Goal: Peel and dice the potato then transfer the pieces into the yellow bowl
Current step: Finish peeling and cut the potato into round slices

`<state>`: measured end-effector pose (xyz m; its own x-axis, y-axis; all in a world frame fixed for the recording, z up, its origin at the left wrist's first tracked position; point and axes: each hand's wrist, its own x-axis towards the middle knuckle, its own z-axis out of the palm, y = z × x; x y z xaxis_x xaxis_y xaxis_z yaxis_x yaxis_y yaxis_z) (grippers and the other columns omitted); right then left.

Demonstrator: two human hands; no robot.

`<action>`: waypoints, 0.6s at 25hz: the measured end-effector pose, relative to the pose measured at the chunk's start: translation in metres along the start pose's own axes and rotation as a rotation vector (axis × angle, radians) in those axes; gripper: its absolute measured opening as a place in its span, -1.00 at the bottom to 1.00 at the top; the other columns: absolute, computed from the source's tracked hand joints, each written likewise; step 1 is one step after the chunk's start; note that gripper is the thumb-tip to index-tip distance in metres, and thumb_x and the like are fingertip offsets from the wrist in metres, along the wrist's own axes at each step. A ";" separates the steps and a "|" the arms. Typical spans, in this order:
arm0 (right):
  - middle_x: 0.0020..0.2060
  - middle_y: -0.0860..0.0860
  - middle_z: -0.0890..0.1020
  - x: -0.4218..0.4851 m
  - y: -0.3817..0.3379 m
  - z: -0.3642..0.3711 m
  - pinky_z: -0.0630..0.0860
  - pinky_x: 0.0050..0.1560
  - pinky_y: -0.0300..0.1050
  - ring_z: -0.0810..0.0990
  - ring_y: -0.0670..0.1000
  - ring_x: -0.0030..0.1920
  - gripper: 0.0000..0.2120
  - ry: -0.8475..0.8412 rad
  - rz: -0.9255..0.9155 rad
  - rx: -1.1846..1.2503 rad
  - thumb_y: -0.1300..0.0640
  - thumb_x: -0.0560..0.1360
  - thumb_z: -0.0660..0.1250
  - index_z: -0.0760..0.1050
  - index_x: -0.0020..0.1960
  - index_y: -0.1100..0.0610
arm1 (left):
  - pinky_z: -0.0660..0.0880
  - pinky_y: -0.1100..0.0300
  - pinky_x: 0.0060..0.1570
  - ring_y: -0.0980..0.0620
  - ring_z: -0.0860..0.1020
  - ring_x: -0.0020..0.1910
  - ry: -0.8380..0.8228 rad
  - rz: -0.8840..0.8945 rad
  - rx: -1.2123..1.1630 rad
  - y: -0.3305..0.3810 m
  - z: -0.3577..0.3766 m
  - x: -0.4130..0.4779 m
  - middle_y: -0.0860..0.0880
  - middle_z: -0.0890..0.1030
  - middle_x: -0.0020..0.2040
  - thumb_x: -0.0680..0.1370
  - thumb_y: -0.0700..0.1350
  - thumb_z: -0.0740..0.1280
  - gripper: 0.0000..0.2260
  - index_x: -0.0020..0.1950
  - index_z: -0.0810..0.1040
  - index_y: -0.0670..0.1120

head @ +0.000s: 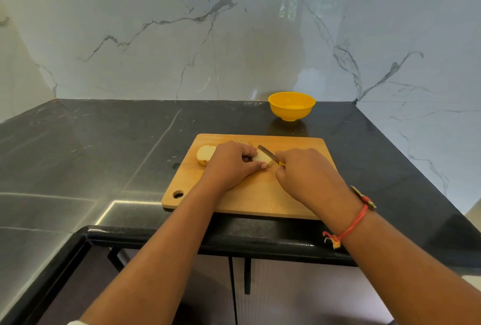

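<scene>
While my left hand (229, 166) pins the peeled potato half (263, 158) on the wooden cutting board (260, 202) and my right hand (307, 173) grips the knife (266, 153), I'd slice evenly, blade vertical; the yellow bowl (291, 112) sits beyond the board.

Left hand (229, 166) covers much of the potato (263, 159); right hand (307, 176) hides knife handle (281, 163).

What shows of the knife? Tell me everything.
The knife has a narrow grey metal-looking blade and a yellow handle, only a sliver showing. The right hand grips the handle. The blade slants away leftward, its edge on the pale peeled potato piece that the left hand holds down on the wooden cutting board.
</scene>
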<state>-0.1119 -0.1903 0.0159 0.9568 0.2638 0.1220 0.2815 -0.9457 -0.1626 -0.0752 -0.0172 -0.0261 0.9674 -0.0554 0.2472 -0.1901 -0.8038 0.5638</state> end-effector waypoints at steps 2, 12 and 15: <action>0.02 0.07 0.63 0.007 0.001 0.005 0.54 -0.08 -0.07 0.57 0.07 -0.02 -0.68 0.006 0.000 0.009 0.03 0.64 0.15 0.55 0.31 0.02 | 0.52 0.17 0.17 0.14 0.58 0.09 -0.003 0.010 0.006 0.001 0.000 -0.001 0.07 0.67 0.16 0.46 0.13 0.49 -0.60 0.22 0.66 -0.02; 0.00 0.08 0.60 0.010 -0.006 0.007 0.45 -0.13 -0.13 0.50 0.04 -0.08 -0.70 -0.097 0.055 0.035 0.06 0.64 0.19 0.53 0.32 0.04 | 0.56 0.01 0.11 0.04 0.61 0.01 -0.009 0.045 0.037 0.003 0.001 -0.001 -0.03 0.71 0.04 0.49 0.11 0.46 -0.70 0.02 0.72 -0.11; 0.00 0.07 0.59 -0.007 -0.005 -0.007 0.55 -0.05 -0.11 0.56 0.04 -0.04 -0.68 -0.184 0.082 0.034 0.08 0.64 0.19 0.50 0.36 0.04 | 0.55 -0.04 0.09 0.00 0.62 -0.02 -0.001 0.057 0.027 0.001 0.001 0.000 -0.08 0.71 -0.01 0.48 0.11 0.46 -0.70 -0.02 0.72 -0.12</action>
<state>-0.1201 -0.1882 0.0226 0.9728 0.2196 -0.0736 0.2016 -0.9592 -0.1982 -0.0756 -0.0193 -0.0265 0.9554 -0.1019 0.2773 -0.2401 -0.8148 0.5277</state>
